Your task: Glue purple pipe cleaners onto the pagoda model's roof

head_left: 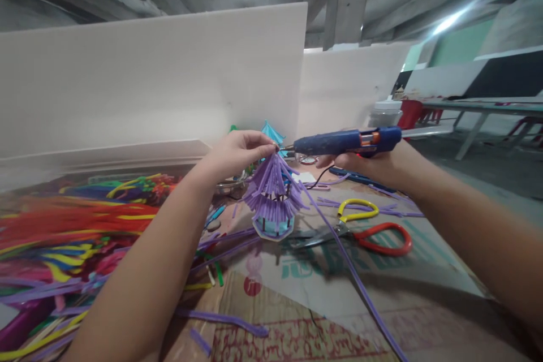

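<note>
A purple tiered model pagoda [276, 203] made of fuzzy strips stands upright on a pale polygonal base. My left hand [241, 151] pinches its top with thumb and fingers. From the right, my right hand [360, 165] holds a blue glue gun [331, 142], its nozzle close to the pagoda's peak at my left fingertips. A long purple strip [352, 268] runs from near the roof down to the front edge. Scissors [343, 228] with one yellow and one red handle lie to the right of the base.
Piles of coloured fuzzy strips [85, 218] cover the left side. A turquoise model [272, 133] stands behind the pagoda. At the back right are a lidded jar [385, 114] and a dark blue tool [360, 177]. White boards [153, 79] rise behind the table.
</note>
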{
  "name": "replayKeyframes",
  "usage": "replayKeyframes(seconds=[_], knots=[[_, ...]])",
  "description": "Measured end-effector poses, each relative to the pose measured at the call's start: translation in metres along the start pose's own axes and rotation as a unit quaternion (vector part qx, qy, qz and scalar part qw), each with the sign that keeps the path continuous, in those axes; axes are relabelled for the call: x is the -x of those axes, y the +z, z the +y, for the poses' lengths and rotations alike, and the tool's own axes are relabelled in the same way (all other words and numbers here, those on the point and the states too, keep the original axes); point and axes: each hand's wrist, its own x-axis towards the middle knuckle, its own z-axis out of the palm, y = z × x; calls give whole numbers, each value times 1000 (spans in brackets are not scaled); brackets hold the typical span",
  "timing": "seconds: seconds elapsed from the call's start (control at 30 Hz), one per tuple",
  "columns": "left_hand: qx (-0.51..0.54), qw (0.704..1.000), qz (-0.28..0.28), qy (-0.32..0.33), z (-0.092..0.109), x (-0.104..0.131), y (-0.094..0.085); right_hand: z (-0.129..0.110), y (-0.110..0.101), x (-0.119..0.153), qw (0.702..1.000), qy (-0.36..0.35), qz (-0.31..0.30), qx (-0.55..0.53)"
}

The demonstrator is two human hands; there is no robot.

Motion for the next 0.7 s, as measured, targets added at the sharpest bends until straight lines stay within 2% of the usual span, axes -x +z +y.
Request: replayKeyframes(seconds=[0.1,0.7], knots=[[7,1000,-2,3,0,0,1,-2,2,1,999,8,-34,-14],[16,1000,-7,-3,3,1,2,-4,7,1,998,46,-39,-27]])
